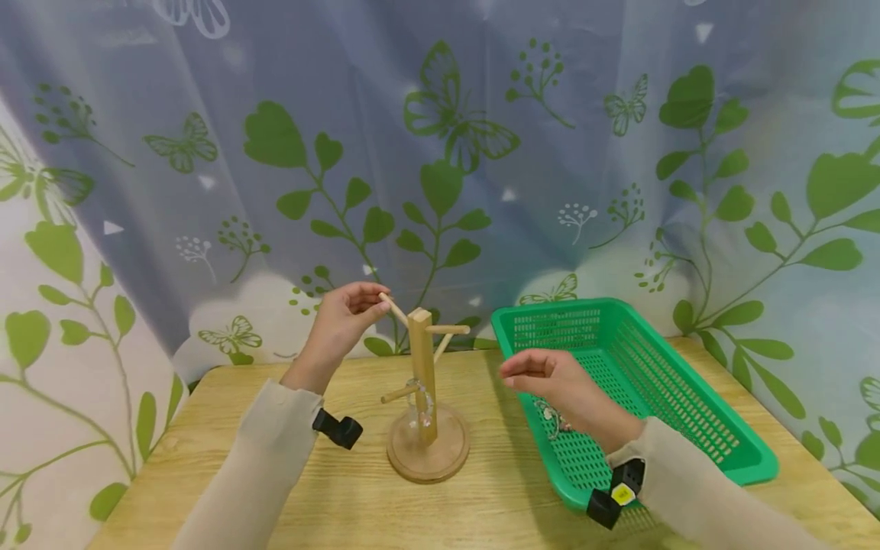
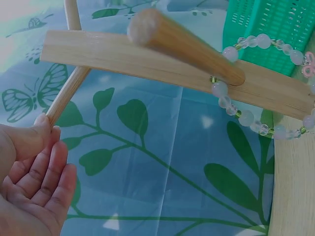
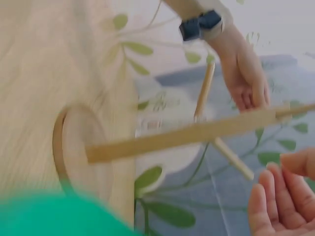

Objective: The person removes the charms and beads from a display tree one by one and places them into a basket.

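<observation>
A wooden stand (image 1: 422, 355) with a round base and several pegs stands upright on the table. My left hand (image 1: 344, 321) pinches the end of its upper left peg (image 1: 394, 307) between thumb and forefinger; the other fingers curve loosely, as the left wrist view shows. A bracelet (image 2: 246, 118) of pale pink and clear beads hangs on a lower peg (image 1: 397, 395). Right of the stand, my right hand (image 1: 564, 386) hovers over the near left side of a green basket (image 1: 660, 344). Its fingers bend loosely toward the thumb, with nothing visible between them.
More jewellery (image 1: 553, 416) lies in the basket, partly covered by the right hand. The light wooden table (image 1: 330, 473) ends at a curtain (image 1: 371, 191) printed with leaves and butterflies. Upper pegs (image 1: 450, 330) stick out rightward from the stand, toward the basket.
</observation>
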The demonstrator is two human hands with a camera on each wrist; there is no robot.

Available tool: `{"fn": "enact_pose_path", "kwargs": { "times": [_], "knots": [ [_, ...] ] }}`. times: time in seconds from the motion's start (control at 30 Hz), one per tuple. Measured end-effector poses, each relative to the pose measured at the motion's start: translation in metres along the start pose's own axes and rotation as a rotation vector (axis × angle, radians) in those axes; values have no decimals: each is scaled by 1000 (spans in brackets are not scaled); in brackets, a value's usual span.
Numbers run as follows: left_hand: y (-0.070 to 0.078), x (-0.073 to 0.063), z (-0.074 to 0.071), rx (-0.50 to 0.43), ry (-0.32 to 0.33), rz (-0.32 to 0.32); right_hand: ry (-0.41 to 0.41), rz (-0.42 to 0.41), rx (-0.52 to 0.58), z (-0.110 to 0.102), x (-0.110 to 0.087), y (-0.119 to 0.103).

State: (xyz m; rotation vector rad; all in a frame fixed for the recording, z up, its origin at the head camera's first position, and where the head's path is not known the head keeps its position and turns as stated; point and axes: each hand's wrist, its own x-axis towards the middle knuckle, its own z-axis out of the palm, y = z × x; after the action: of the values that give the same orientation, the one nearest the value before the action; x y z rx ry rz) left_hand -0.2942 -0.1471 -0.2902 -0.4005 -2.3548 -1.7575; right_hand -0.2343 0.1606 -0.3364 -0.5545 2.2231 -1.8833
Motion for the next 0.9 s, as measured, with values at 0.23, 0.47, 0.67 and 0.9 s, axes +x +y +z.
{"fn": "enact_pose_path", "kwargs": {
  "times": [0.23, 0.47, 0.67, 0.9],
  "knots": [
    [2, -4, 3, 23, 48, 17, 73, -6, 71, 27, -10, -4],
    [2, -8, 6, 39, 101, 47, 108, 24, 127, 50, -22, 0],
    [0, -12, 9, 11, 142, 47, 107, 9, 184, 64, -29, 11],
    [-1, -17, 8, -18, 172, 30, 118, -2, 293, 81, -31, 35]
  ]
}}
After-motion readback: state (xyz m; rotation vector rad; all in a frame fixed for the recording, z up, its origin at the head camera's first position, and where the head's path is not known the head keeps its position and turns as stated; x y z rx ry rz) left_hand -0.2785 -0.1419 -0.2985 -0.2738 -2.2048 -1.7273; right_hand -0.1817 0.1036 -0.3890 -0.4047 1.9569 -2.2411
